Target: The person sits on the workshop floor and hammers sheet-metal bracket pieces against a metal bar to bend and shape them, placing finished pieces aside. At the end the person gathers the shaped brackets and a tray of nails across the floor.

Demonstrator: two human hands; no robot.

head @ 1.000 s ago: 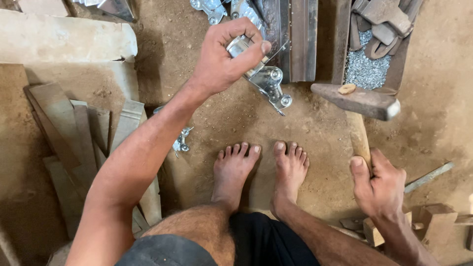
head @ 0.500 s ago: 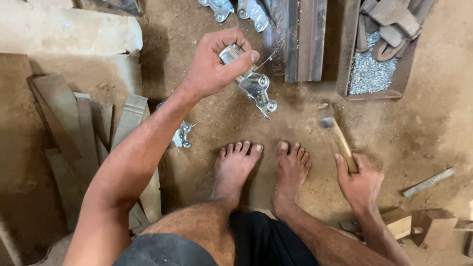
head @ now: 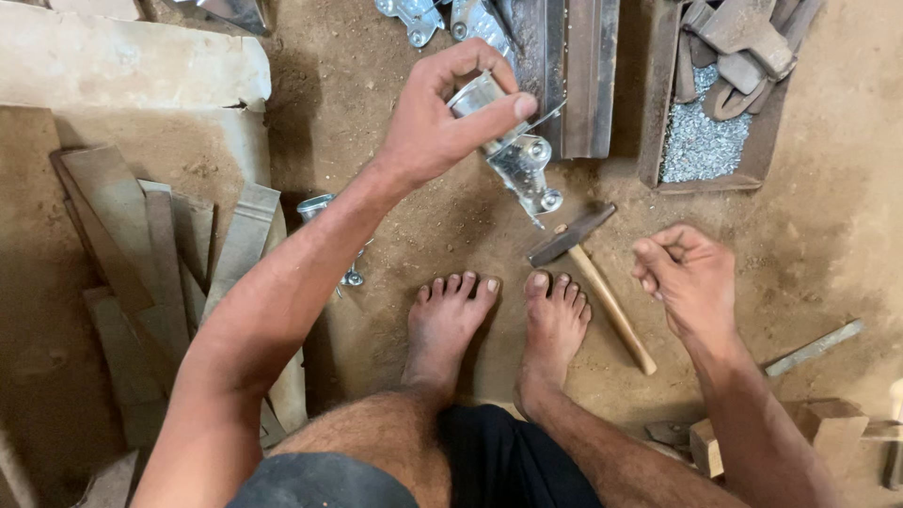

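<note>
My left hand (head: 435, 122) is raised over the dirt floor and pinches a shiny metal bracket assembly (head: 513, 150) between thumb and fingers; the part hangs down to the right of the hand. My right hand (head: 689, 276) hovers with loosely curled fingers and holds nothing. Just left of it a hammer (head: 593, 273) with a wooden handle and dark iron head lies on the ground beside my bare feet (head: 499, 320).
Dark steel bars (head: 574, 66) lie at the top. A wooden tray (head: 771, 122) holds small silvery bits and metal pieces. Flat metal strips (head: 160, 254) are stacked at left, another bracket (head: 324, 212) by my arm, wood blocks (head: 818, 423) at lower right.
My right hand set the hammer down on the ground and drew away to its right, now with nothing in it. My left hand kept hold of the bracket assembly with little movement.
</note>
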